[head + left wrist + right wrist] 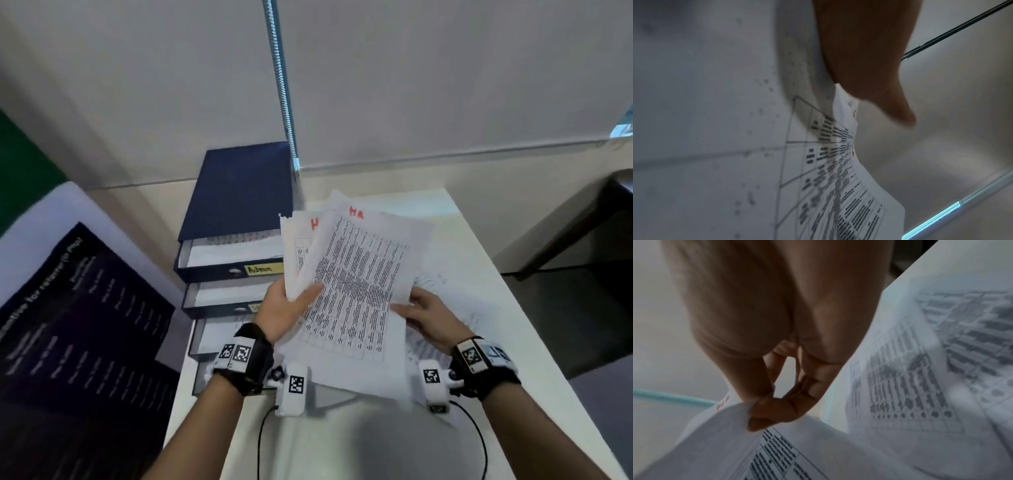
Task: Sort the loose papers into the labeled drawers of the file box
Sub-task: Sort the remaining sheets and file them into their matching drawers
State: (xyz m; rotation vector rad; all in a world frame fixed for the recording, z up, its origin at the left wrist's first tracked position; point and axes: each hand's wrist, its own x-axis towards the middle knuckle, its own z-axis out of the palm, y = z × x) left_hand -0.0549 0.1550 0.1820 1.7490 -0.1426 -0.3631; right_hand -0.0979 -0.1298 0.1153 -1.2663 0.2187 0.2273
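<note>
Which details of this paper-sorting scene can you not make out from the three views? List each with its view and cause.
- Second drawer label, head view: mostly covered by the left hand.
- Lower drawers, head view: labels hidden by the left wrist and papers.
- Table text on the papers, all views: blurred, unreadable.
- Red mark on the rear sheet, head view: partly covered by the front sheet.
- Right hand grip, right wrist view: motion-blurred.
</note>
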